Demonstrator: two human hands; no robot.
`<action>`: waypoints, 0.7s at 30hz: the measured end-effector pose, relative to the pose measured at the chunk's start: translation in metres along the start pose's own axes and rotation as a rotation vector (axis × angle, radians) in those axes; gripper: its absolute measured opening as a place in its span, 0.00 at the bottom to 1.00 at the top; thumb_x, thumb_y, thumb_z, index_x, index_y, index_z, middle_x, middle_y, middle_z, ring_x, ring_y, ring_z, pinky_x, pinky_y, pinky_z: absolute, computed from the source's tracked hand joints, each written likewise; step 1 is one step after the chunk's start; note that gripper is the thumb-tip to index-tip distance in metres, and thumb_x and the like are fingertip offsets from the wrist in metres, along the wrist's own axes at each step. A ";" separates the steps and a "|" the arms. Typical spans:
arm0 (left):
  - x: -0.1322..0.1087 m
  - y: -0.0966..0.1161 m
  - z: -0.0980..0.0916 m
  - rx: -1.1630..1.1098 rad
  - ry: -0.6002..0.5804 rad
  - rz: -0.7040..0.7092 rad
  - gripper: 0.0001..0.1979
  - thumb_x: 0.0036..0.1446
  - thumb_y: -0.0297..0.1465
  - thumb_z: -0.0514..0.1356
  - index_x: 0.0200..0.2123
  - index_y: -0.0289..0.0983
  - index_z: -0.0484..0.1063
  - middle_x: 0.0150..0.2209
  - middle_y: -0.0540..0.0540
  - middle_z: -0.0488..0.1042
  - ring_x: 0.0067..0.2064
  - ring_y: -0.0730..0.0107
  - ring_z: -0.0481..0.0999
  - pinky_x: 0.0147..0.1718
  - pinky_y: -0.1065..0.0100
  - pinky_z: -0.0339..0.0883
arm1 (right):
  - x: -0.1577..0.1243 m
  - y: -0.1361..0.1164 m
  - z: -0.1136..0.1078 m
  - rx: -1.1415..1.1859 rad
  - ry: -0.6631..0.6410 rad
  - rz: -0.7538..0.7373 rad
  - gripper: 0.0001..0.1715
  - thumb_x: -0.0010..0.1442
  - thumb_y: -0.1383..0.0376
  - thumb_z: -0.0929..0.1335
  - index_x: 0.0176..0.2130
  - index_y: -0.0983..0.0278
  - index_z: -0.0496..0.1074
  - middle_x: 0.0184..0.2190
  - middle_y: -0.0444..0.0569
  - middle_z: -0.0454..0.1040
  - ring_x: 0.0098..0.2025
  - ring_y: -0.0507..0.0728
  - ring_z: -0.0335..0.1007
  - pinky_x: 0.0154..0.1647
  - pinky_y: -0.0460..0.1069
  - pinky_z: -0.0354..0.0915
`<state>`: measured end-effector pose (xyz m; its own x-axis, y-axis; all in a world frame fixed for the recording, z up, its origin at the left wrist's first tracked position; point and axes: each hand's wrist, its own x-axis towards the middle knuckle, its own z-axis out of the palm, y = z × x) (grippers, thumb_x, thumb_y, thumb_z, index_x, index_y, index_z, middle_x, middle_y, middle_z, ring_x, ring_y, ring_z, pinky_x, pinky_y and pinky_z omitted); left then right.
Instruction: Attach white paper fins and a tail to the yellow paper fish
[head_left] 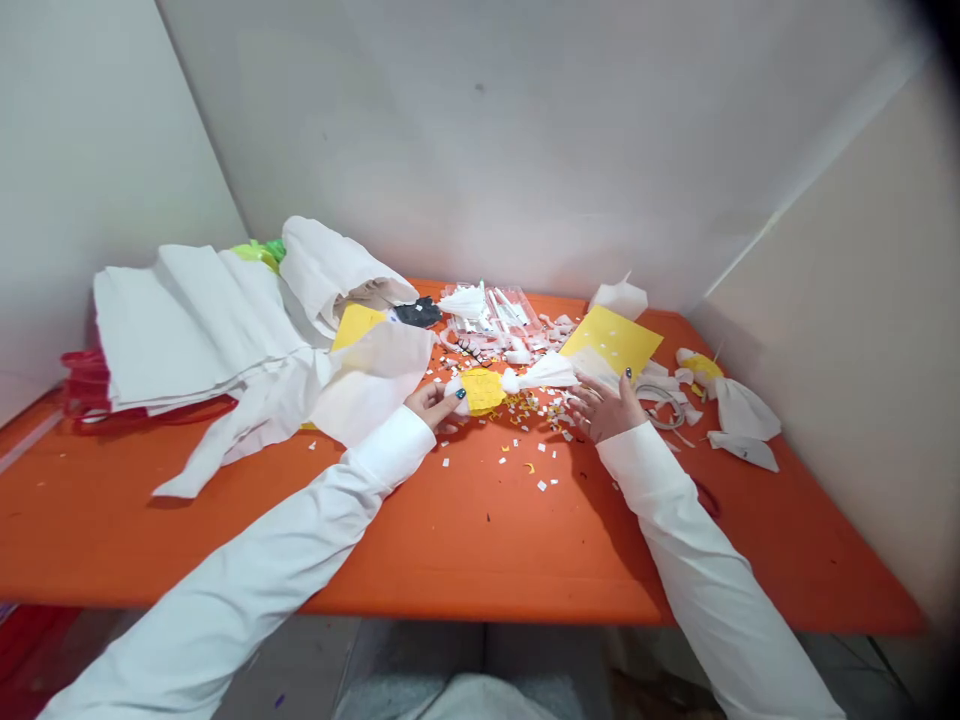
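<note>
A small yellow and white paper piece [481,390] lies at the middle of the orange table, with a gathered white strip [550,370] reaching out from its right side. My left hand [437,404] pinches the white left edge of the yellow piece between thumb and fingers. Near the right end of the white strip is my right hand [606,405], its fingers spread and nothing held in them. Behind it rests a yellow sheet [616,340] scattered with small white bits.
White cloth or paper sheets [195,325] are heaped on the orange table [480,560] at left. A clear tray [517,312] of pens stands at the back. Scraps litter the middle; another white and yellow piece [701,368] lies at right. Walls enclose the table.
</note>
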<state>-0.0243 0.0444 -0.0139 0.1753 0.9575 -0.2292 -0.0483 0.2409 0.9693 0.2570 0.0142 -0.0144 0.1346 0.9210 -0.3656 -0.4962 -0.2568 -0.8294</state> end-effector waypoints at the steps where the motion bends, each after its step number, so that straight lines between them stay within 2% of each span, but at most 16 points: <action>1: 0.000 0.000 0.000 -0.009 -0.006 -0.005 0.26 0.35 0.46 0.69 0.32 0.35 0.65 0.27 0.49 0.75 0.25 0.71 0.76 0.19 0.75 0.64 | 0.000 0.002 0.002 -0.036 0.017 -0.002 0.27 0.56 0.42 0.58 0.34 0.59 0.70 0.27 0.47 0.75 0.24 0.53 0.70 0.22 0.47 0.65; 3: -0.001 -0.001 0.000 -0.022 -0.029 -0.003 0.27 0.33 0.46 0.70 0.32 0.35 0.64 0.27 0.49 0.75 0.26 0.71 0.76 0.20 0.76 0.65 | -0.003 0.010 0.010 -0.115 0.007 0.020 0.21 0.54 0.46 0.64 0.31 0.60 0.70 0.23 0.45 0.73 0.20 0.51 0.67 0.18 0.45 0.63; 5: -0.002 -0.002 0.002 -0.024 -0.062 0.008 0.28 0.32 0.46 0.70 0.32 0.35 0.65 0.28 0.48 0.76 0.28 0.70 0.77 0.21 0.75 0.65 | -0.008 0.020 0.018 -0.155 -0.039 0.026 0.18 0.49 0.50 0.69 0.32 0.60 0.71 0.23 0.44 0.73 0.20 0.51 0.67 0.17 0.45 0.62; 8: -0.007 -0.003 0.006 -0.012 -0.118 0.043 0.28 0.32 0.45 0.70 0.32 0.34 0.66 0.29 0.48 0.75 0.28 0.70 0.77 0.22 0.75 0.66 | -0.015 0.033 0.027 -0.182 -0.102 -0.021 0.23 0.39 0.53 0.74 0.35 0.60 0.74 0.30 0.45 0.76 0.26 0.52 0.71 0.21 0.45 0.65; 11: -0.011 -0.005 0.010 0.000 -0.176 0.089 0.26 0.31 0.42 0.71 0.30 0.33 0.67 0.29 0.51 0.73 0.26 0.74 0.75 0.23 0.75 0.67 | -0.020 0.040 0.031 -0.208 -0.093 -0.072 0.27 0.32 0.55 0.78 0.34 0.60 0.76 0.35 0.47 0.78 0.34 0.56 0.74 0.28 0.47 0.69; 15: -0.012 -0.007 0.013 0.014 -0.234 0.123 0.24 0.30 0.39 0.71 0.27 0.33 0.65 0.27 0.54 0.71 0.24 0.79 0.72 0.23 0.76 0.67 | -0.022 0.043 0.032 -0.237 -0.043 -0.095 0.28 0.31 0.53 0.78 0.34 0.63 0.78 0.36 0.50 0.79 0.38 0.59 0.75 0.35 0.50 0.71; 21: -0.006 -0.012 0.013 0.051 -0.250 0.113 0.22 0.29 0.36 0.71 0.24 0.33 0.63 0.23 0.56 0.69 0.22 0.81 0.70 0.22 0.77 0.65 | -0.025 0.046 0.037 -0.278 -0.022 -0.132 0.26 0.35 0.52 0.76 0.34 0.62 0.78 0.36 0.50 0.79 0.41 0.61 0.75 0.39 0.53 0.71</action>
<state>-0.0118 0.0335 -0.0233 0.4091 0.9074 -0.0969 -0.0327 0.1207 0.9922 0.1991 -0.0097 -0.0280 0.1619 0.9571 -0.2402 -0.2219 -0.2019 -0.9539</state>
